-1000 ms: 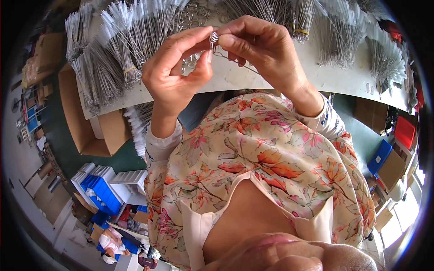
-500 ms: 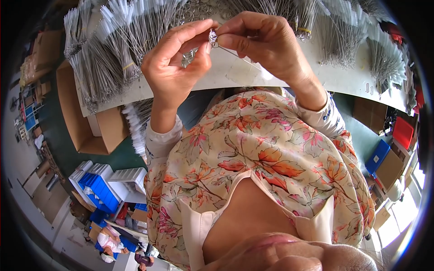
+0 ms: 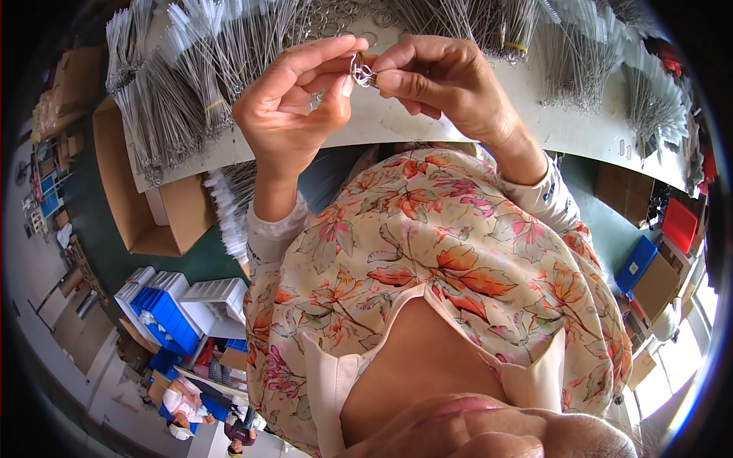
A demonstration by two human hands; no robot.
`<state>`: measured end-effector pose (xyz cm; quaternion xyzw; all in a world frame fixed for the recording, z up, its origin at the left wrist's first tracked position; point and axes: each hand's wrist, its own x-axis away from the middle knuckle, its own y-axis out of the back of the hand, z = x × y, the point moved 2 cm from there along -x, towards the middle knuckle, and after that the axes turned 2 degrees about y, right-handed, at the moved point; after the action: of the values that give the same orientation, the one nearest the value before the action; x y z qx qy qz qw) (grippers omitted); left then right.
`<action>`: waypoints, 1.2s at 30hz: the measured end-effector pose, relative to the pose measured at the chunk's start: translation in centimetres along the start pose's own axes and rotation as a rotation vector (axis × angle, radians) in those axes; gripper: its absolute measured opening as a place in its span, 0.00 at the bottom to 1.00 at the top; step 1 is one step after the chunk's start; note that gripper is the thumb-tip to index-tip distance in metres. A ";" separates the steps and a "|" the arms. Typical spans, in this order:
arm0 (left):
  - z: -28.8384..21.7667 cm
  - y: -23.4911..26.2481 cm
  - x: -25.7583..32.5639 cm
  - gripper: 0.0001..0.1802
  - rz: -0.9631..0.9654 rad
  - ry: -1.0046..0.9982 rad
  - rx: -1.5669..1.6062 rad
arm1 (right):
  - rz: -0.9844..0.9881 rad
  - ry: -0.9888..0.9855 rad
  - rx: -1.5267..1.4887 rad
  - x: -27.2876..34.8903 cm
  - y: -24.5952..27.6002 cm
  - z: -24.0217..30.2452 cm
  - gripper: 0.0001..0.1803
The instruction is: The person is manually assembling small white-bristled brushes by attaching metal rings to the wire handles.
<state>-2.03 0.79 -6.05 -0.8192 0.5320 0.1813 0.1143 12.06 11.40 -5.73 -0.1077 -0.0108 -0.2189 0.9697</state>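
My left hand (image 3: 294, 103) is closed in a pinch, thumb and forefinger gripping a shiny metal ring (image 3: 353, 67) above the table. Small wire loops (image 3: 365, 75) meet the ring on its right side; whether they are threaded on it I cannot tell. My right hand (image 3: 450, 85) pinches these loops between thumb and forefinger, its other fingers curled underneath. What lies behind the right fingers is hidden. Bundles of thin wire brushes (image 3: 187, 72) with whitish bristles and looped wire ends lie to the left of my hands.
Loose metal rings (image 3: 330, 17) are scattered at the back of the white table (image 3: 569, 136). More brush bundles (image 3: 576, 57) lie on the right. An opened cardboard box (image 3: 179, 221) stands on the floor at left, near blue and white bins (image 3: 166, 314). Other people (image 3: 183, 404) are far off.
My hands have come slightly nearer to me. The ring has turned and shows more openly, with the loops now beside it. The wire seen under my right hand no longer shows.
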 end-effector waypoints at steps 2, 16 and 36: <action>-0.1 -0.1 0.0 0.18 -0.009 -0.001 0.018 | -0.057 0.128 0.090 0.0 -0.5 -0.1 0.07; -0.5 -0.1 -0.3 0.15 -0.004 0.131 0.022 | -0.188 0.370 0.406 0.2 -1.2 0.8 0.08; 0.6 0.9 -0.6 0.13 0.061 0.464 0.236 | -0.082 0.171 0.224 0.3 -0.7 -0.9 0.07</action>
<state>-3.16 1.12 -6.35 -0.8034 0.5860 -0.0715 0.0784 11.97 10.46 -6.47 0.0209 0.0429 -0.2642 0.9633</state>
